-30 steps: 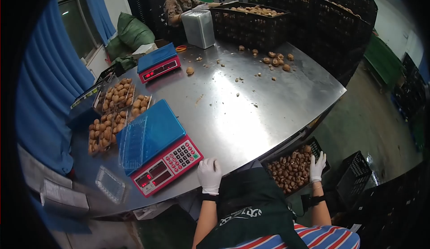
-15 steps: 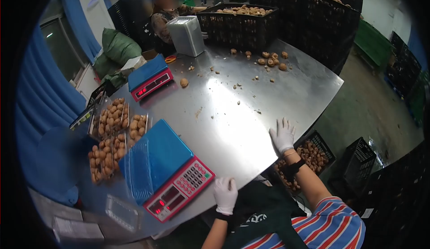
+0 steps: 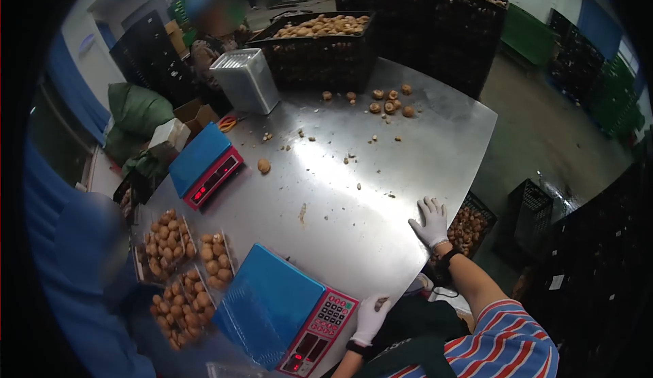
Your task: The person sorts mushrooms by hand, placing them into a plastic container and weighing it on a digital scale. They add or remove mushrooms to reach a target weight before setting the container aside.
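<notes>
My right hand, in a white glove, lies on the right edge of the metal table with fingers spread. At the front edge, beside the keypad of the near scale, is my left hand, also gloved. Its fingers are curled; a small dark spot shows between thumb and fingers, and I cannot make out whether it is an object. A clear plastic lid lies over the scale's blue plate. Clear trays of brown mushrooms stand left of the scale.
A second scale sits farther back, near a stack of clear trays. Loose mushrooms and scraps lie across the table. A person stands behind, by a black crate of mushrooms. Another mushroom crate is below the right edge.
The camera view has tilted and turned, so the near scale and trays appear lower in it. Both hands stay at the table edges, my right hand still flat, my left still curled.
</notes>
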Tool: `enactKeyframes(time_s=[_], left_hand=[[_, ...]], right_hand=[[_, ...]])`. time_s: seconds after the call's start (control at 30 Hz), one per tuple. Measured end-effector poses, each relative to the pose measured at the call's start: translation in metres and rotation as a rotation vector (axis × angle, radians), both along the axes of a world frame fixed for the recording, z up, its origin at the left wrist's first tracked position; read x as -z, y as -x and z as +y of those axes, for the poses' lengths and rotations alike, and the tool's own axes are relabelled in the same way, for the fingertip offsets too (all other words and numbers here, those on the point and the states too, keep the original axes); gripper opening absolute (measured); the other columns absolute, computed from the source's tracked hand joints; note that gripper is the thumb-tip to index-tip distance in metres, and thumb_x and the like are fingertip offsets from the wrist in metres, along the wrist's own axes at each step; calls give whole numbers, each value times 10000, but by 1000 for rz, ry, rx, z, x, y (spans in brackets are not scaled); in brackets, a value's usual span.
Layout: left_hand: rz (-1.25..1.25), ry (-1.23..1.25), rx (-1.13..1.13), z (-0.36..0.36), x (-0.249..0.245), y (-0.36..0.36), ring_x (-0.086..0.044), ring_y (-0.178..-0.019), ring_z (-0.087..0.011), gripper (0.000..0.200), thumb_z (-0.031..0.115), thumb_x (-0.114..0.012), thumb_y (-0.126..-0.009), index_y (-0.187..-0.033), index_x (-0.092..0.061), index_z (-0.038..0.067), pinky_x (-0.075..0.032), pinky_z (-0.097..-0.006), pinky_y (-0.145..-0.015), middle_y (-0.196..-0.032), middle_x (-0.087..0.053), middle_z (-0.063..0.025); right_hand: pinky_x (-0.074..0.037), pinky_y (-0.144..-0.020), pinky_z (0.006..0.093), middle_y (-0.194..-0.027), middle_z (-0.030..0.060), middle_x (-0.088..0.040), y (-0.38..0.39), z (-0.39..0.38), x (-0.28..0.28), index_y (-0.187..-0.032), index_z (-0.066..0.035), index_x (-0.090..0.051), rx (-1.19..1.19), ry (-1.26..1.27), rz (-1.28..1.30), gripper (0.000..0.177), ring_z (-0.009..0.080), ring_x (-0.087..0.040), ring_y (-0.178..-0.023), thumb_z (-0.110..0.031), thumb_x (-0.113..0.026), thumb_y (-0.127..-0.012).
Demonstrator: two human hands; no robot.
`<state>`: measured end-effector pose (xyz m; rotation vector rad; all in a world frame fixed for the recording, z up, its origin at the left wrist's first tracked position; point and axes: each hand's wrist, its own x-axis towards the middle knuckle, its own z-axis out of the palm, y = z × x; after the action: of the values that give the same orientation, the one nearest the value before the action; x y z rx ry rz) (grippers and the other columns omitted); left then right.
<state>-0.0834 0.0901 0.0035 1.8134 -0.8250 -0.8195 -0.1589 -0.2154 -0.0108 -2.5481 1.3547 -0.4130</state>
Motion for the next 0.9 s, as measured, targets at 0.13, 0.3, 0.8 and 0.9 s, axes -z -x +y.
enactKeyframes(time_s=[0.13,0.3,0.8,0.9], left_hand=[[325,-129,87,17,-34,-11,-675,-905,-189,285,194,-647,-920,-1140,-630,14,-521,-300,-808,-1010,-696,-125],[353,-123,132,7,-74,-21,-666,-958,-198,326,218,-615,-945,-1198,-607,12,-505,-304,-862,-1040,-691,-142],[236,7,-356,-153,-49,-91,-576,-1119,-171,331,175,-586,-959,-1223,-578,-23,-416,-286,-999,-1126,-651,-120],[135,55,-564,-174,-25,-98,-562,-1144,-194,335,119,-602,-936,-1243,-563,-11,-415,-307,-1012,-1167,-619,-126]], right_hand=[[-117,-1174,518,-1470,123,-416,3,-2,5,-1369,-127,-498,-7,7,9,701,341,-281,-1406,-534,-625,-813],[-146,-1164,528,-1445,126,-436,1,0,5,-1365,-119,-497,-2,35,3,699,346,-295,-1392,-520,-643,-811],[-302,-1080,490,-1332,167,-509,28,-89,16,-1304,-103,-548,-373,-495,-248,603,364,-446,-1244,-412,-680,-803],[-379,-1034,444,-1262,204,-555,18,-200,9,-1292,-47,-535,-387,-296,-458,512,377,-498,-1185,-314,-651,-870]])
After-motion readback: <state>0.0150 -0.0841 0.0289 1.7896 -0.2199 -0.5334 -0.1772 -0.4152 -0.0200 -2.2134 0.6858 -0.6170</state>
